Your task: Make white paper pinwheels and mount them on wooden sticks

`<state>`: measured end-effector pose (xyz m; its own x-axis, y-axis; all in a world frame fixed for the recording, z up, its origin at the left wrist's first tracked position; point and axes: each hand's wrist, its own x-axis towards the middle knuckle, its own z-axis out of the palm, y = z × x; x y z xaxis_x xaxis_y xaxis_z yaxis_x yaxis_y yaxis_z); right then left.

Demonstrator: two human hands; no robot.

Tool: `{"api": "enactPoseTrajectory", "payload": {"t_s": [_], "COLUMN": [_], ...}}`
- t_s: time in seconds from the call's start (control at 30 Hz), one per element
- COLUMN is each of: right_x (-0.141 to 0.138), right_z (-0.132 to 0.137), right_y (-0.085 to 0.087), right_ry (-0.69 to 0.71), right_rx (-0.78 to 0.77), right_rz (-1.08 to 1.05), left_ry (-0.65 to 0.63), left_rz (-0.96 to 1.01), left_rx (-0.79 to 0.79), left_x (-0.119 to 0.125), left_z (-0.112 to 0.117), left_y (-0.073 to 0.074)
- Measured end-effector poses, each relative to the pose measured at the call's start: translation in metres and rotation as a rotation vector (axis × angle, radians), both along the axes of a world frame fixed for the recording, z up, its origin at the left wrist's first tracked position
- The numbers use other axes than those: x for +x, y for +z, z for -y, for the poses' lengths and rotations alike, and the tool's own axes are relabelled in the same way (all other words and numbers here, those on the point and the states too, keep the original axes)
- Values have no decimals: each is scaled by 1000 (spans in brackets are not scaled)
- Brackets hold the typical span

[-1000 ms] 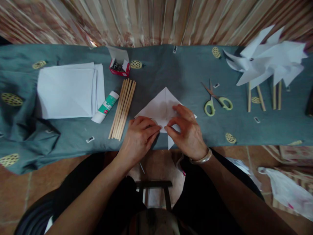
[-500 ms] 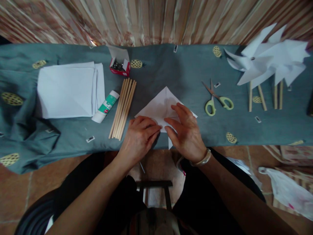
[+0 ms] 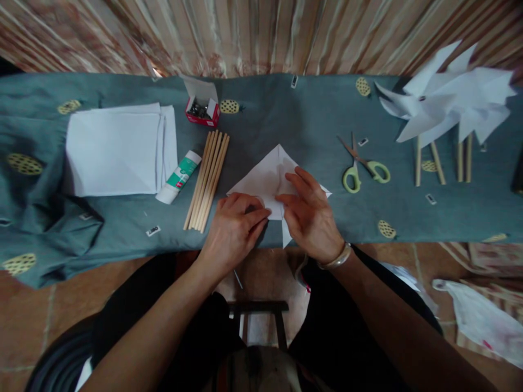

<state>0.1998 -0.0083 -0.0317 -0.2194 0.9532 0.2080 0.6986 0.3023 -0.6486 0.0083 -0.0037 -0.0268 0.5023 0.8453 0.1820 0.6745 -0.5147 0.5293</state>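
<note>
We find the folded white paper directly under both sets of fingers, near the front edge of the cloth-covered worktop. The left fingers are drawn together, thumb and forefinger pinching its near edge; the right fingers are loosely spread over its right part, gripping nothing that we can see. Both hands hide much of the sheet from us.

Just left of the left fingers we see a bundle of wooden sticks, and past these a white-and-green tube at a slant, its end by a stack of white sheets. Farther from us than the left fingers, above the sticks, stands an open red box with small shiny pieces inside. Right of the right fingers, well clear of them, lie green-handled scissors, blades parted and pointing away from us. Far to their right are white paper pinwheels on sticks, overlapping one another. A striped curtain hangs beyond the worktop.

The paper itself shows us a peak pointing away from the fingers, a crease running down from it, corners at either side, and a narrow tip jutting towards us below the right thumb.
</note>
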Motion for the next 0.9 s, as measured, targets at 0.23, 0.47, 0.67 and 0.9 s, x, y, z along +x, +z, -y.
{"api": "enactPoseTrajectory", "payload": {"t_s": [0.23, 0.47, 0.67, 0.9], "right_x": [5, -3, -6, 3], "right_z": [-9, -18, -20, -24], "right_y": [0, -7, -12, -12], "right_ry": [-105, -144, -130, -77], "right_rx": [52, 48, 34, 51], "right_rz": [-43, -5, 38, 37], "left_ry": [-11, -19, -31, -43], "left_rz": [-15, -7, 4, -3], "left_rx": [14, 12, -3, 12], "left_x": [0, -1, -2, -2], "left_z": [-1, -1, -2, -3], "left_y": [2, 2, 2, 2]}}
